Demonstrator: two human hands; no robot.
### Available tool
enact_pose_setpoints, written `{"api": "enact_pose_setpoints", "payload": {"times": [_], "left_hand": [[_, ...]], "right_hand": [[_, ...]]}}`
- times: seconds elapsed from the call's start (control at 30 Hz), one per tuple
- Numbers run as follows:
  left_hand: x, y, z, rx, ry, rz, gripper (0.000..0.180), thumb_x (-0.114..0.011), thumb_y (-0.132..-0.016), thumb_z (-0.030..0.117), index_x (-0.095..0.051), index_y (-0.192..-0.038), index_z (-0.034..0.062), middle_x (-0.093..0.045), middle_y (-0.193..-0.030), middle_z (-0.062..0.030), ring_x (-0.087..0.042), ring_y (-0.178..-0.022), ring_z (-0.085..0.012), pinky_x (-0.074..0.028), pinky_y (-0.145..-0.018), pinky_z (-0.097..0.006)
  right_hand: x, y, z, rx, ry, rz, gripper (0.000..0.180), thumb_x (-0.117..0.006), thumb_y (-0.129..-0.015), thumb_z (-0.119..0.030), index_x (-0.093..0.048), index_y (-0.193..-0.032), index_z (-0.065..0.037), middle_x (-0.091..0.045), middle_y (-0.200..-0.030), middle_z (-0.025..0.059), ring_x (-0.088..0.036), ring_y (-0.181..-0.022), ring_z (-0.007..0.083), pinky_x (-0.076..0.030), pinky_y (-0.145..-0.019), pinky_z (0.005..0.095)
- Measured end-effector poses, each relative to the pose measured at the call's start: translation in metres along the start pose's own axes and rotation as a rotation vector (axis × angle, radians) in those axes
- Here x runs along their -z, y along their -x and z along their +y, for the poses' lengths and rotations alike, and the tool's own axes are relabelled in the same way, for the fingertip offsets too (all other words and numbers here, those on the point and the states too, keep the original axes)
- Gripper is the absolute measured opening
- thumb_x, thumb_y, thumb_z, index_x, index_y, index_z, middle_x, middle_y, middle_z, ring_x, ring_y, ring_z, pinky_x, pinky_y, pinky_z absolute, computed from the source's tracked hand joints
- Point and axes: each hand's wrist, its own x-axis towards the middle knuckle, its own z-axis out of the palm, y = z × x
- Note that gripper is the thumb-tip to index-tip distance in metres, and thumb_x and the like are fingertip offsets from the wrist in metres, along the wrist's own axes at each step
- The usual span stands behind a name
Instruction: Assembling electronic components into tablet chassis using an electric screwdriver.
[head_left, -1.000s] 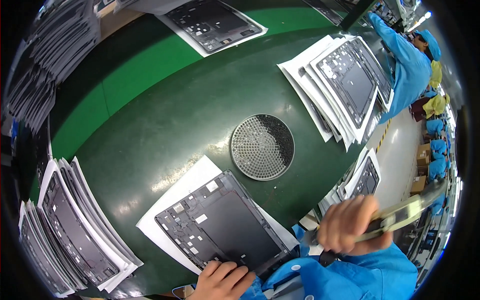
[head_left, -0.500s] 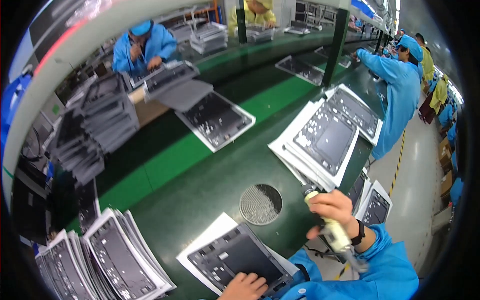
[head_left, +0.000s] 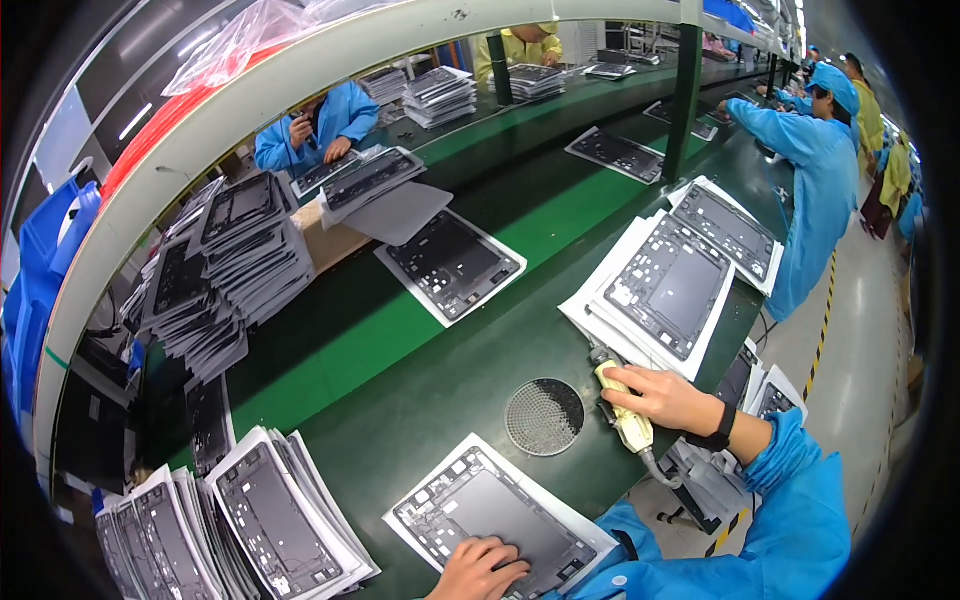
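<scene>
Currently, right hand [head_left: 678,400]: pinching cream tool [head_left: 633,433] in curled grip, near round perforated dish [head_left: 522,420].
Left hand [head_left: 483,568]: resting, grip loosely spread, on dark panel [head_left: 505,517]; best kept light.

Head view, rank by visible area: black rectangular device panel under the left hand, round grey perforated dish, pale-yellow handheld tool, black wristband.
Largest to smallest:
1. Panel, partly covered by the left hand
2. Dish
3. Tool, partly covered by the right hand
4. Wristband

The right hand [head_left: 652,396] curls in a grip just left of its black wristband [head_left: 721,429]; farther left and lower than that band, the left hand [head_left: 484,567] lies palm down, fingers bent.
</scene>
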Motion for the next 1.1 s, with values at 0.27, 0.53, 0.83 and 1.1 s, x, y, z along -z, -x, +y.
{"api": "enact_pose_setpoints", "payload": {"times": [0.27, 0.53, 0.83, 1.1], "left_hand": [[-0.027, 0.124, 0.088, 1.342, 0.616, 0.612, 0.019, -0.059, -0.1, 0.018, -0.067, -0.111, 0.0047, -0.066, -0.104, -0.0115, -0.063, -0.104, -0.0242, -0.052, -0.082, -0.041], [-0.051, 0.095, 0.087, 1.299, 1.329, 0.535, 0.023, -0.056, -0.104, 0.022, -0.066, -0.115, 0.004, -0.066, -0.093, -0.0025, -0.059, -0.084, -0.0103, -0.046, -0.066, -0.026], [0.072, 0.012, 0.021, 0.529, 0.437, 0.565, 0.032, -0.071, -0.08, -0.004, -0.071, -0.112, -0.0031, -0.071, -0.08, -0.0126, -0.067, -0.066, -0.0261, -0.055, -0.064, -0.033], [0.108, -0.041, -0.051, 0.27, 0.59, 0.757, 0.05, -0.064, -0.092, -0.005, -0.049, -0.139, 0.0046, -0.063, -0.122, -0.0083, -0.063, -0.111, -0.0192, -0.052, -0.092, -0.034]], "right_hand": [[0.061, 0.042, -0.119, -0.372, -0.687, -0.327, 0.024, -0.073, -0.082, -0.018, -0.071, -0.101, -0.003, -0.07, -0.085, 0.0163, -0.069, -0.075, 0.0335, -0.058, -0.066, 0.0409], [-0.021, 0.057, -0.202, -1.004, -1.386, -0.542, 0.041, -0.071, -0.095, -0.034, -0.07, -0.115, 0.002, -0.075, -0.095, 0.0088, -0.069, -0.091, 0.018, -0.054, -0.082, 0.0309], [0.051, -0.098, -0.147, -0.426, -1.574, 0.346, 0.041, -0.074, -0.089, -0.005, -0.061, -0.128, 0.001, -0.07, -0.116, 0.0077, -0.065, -0.098, 0.0142, -0.051, -0.092, 0.0304], [0.048, -0.184, -0.093, -0.243, -1.421, 0.325, 0.036, -0.069, -0.091, 0.0, -0.061, -0.126, 0.003, -0.069, -0.116, 0.0072, -0.062, -0.102, 0.0108, -0.049, -0.089, 0.028]]}}
